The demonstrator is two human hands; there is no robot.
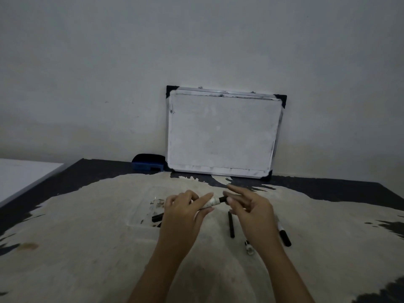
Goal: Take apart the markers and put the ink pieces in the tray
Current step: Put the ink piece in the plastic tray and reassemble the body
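My left hand (pixel 185 208) grips a white marker body (pixel 211 202) over the middle of the table. My right hand (pixel 251 206) pinches the marker's black end (pixel 223 199) between thumb and fingers. A clear, faint tray (pixel 140 206) lies left of my hands, with a black piece (pixel 157 217) inside it. A black ink stick (pixel 231 224) lies on the table between my hands. Right of my right wrist lies another marker (pixel 284 234), and a small cap-like part (pixel 249 248) sits just below my right hand.
A small whiteboard (pixel 223 134) leans on the wall at the table's back. A blue eraser (pixel 148 162) sits to its left. The tabletop (pixel 87 248) is worn pale with dark edges. A white surface (pixel 21 176) adjoins at far left.
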